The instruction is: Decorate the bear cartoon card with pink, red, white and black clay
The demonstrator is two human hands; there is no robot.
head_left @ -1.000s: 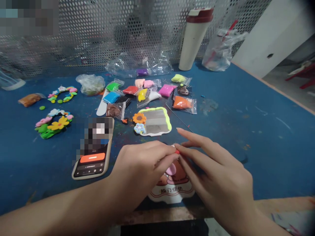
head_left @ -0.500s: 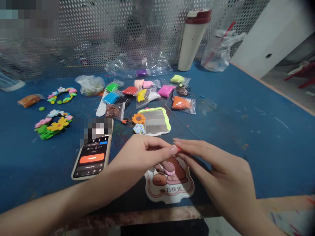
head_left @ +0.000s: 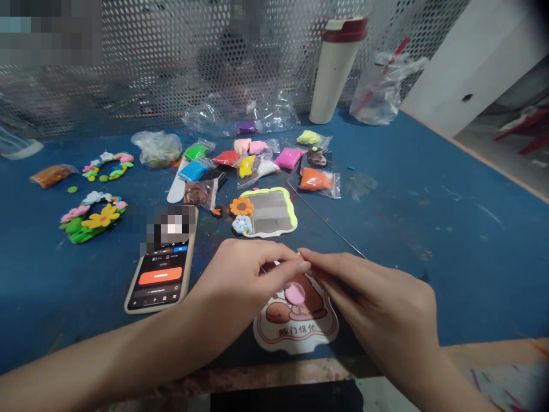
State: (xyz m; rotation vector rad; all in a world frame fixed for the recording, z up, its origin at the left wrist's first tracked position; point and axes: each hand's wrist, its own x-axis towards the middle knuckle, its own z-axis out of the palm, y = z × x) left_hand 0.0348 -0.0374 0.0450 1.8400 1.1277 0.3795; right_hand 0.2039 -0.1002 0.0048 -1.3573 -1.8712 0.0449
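Meeting hands [head_left: 244, 280], cartoon board [head_left: 295, 341] beneath, phone [head_left: 160, 276] beside

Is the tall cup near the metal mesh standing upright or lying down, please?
Upright: the tall cup rests on its narrow base, with its dark red lid at the top.

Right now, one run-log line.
left hand: fingertips pinched | right hand: fingertips against left's | anything held: hidden | below: printed board | beyond: mirror | leftward: phone

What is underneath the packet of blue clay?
The white flat stick runs under the packet of blue clay; its covered end and the tabletop beneath are hidden.
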